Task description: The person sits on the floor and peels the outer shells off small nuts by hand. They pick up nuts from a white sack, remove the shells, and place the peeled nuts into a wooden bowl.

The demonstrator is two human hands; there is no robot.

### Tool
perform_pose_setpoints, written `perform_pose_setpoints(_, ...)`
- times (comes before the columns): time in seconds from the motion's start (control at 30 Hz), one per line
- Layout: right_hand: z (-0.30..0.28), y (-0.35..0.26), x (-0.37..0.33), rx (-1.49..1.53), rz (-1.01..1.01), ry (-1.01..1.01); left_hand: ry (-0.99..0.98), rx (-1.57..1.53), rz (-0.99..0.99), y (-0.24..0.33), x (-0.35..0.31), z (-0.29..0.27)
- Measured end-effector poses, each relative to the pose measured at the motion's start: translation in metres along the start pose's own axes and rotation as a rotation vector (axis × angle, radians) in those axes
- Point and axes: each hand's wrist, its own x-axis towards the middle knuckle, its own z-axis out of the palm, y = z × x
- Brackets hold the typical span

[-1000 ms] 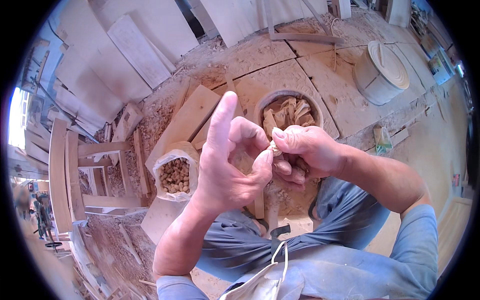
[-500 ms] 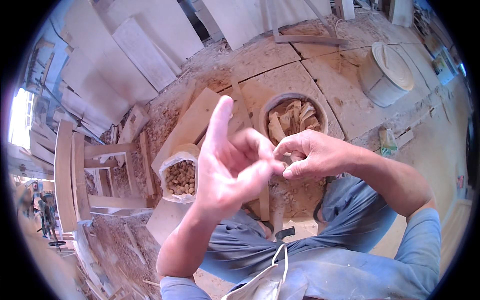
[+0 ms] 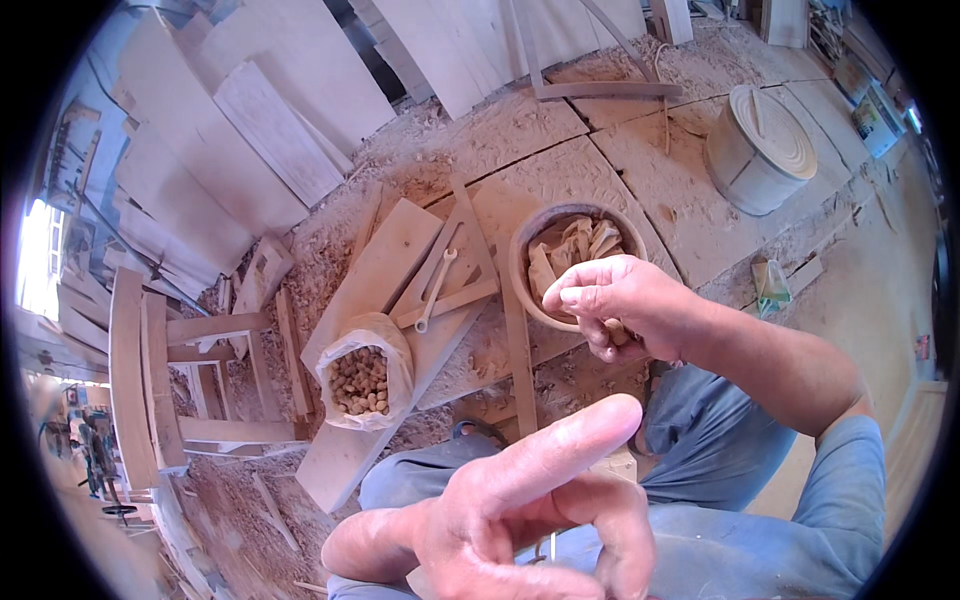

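My left hand (image 3: 540, 510) is low in front of my lap. Its index finger points out to the right, the other fingers are bent with gaps between them, and I see nothing held. Beyond it, my right hand (image 3: 625, 305) is closed, thumb and fingers drawn together, with a small tan nut-like piece (image 3: 617, 331) partly showing among the lower fingers. Just past that hand stands a round tub (image 3: 517, 262) holding crumpled tan paper-like material (image 3: 575, 245). To the left, a white bag (image 3: 400, 350) is open and full of small brown nut-like pieces (image 3: 358, 382).
A wrench (image 3: 437, 290) lies on flat boards (image 3: 385, 260) by the bag. A wooden stool-like frame (image 3: 150, 380) lies at the left. Pale panels (image 3: 200, 130) lean behind. A lidded drum (image 3: 760, 150) stands far right on the dusty floor.
My hands have come apart. The left dropped down toward my lap and turned to point right; the right stays near the tub, slightly further right. The wrench and bag are now uncovered.
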Motion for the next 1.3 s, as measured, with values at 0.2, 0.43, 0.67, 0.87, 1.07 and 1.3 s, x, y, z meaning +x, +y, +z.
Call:
perform_pose_setpoints(0.2,0.000,0.011,0.011,0.099,-0.092,0.011,0.208,1.193,0.270,-0.018,0.013,-0.051)
perform_pose_setpoints(0.43,0.032,0.016,0.017,0.386,-0.030,0.013,0.297,1.715,0.214,-0.025,0.019,-0.082)
perform_pose_setpoints(0.67,0.037,0.018,0.021,0.416,-0.109,0.075,0.242,1.801,0.152,-0.026,0.014,-0.085)
perform_pose_setpoints(0.87,0.029,0.026,0.025,0.455,-0.106,0.005,0.365,1.725,0.276,-0.025,0.014,-0.085)
perform_pose_setpoints(1.07,0.038,0.020,0.017,0.435,-0.042,-0.004,0.419,1.761,0.150,-0.022,0.009,-0.083)
perform_pose_setpoints(1.3,0.035,0.021,0.015,0.426,-0.076,-0.108,0.290,1.852,0.208,-0.019,0.014,-0.085)
